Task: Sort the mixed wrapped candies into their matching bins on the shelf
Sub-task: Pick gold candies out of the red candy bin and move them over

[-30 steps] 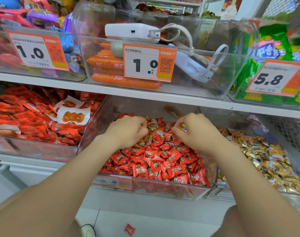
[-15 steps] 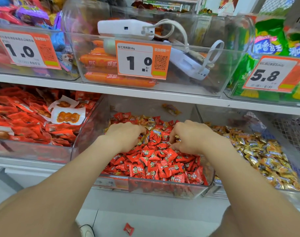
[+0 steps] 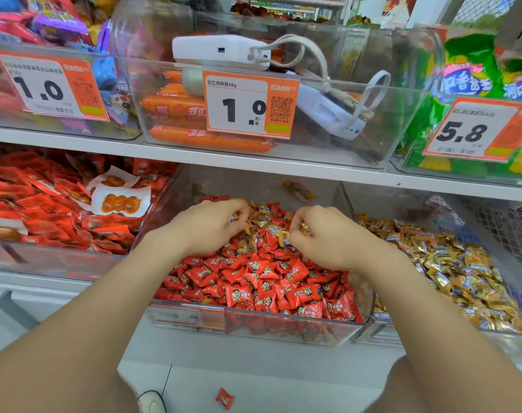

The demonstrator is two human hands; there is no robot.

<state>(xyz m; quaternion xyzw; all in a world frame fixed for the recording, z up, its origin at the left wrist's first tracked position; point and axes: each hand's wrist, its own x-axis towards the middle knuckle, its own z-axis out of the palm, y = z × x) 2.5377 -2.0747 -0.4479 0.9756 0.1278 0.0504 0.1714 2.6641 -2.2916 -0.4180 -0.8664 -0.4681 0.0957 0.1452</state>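
Picking step: both hands work the middle bin [image 3: 283,329] of red candies [image 3: 262,281] — left hand [image 3: 207,226] and right hand [image 3: 322,236] fingers seemingly pinching gold candies [image 3: 261,217] — next, carry them to the gold bin [image 3: 450,332] just beside

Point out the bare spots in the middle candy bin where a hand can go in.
Free: the bare rear floor of the middle bin, behind the heap, holding only one stray gold candy. Crowded: the red candies fill it up to the front wall, and the left hand and right hand sit mid-pile.
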